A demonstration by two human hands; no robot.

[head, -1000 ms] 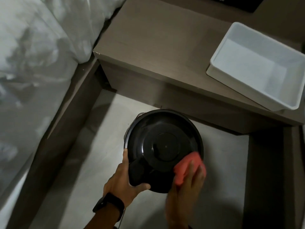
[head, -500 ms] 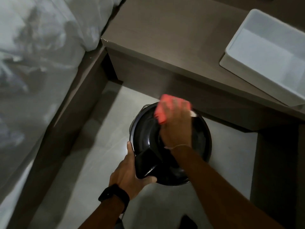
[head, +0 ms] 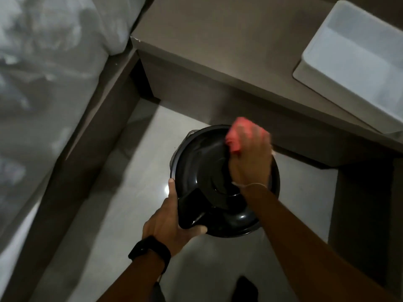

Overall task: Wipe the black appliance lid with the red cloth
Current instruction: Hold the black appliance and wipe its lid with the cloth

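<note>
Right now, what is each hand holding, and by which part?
The right hand presses the bunched red cloth under its fingers on the black lid's far edge. The left hand grips the lid's near-left rim.

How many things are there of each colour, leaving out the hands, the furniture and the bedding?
Black: 2, the appliance lid and the wristwatch
Red: 1, the cloth
White: 1, the plastic tub
Total: 4
</note>
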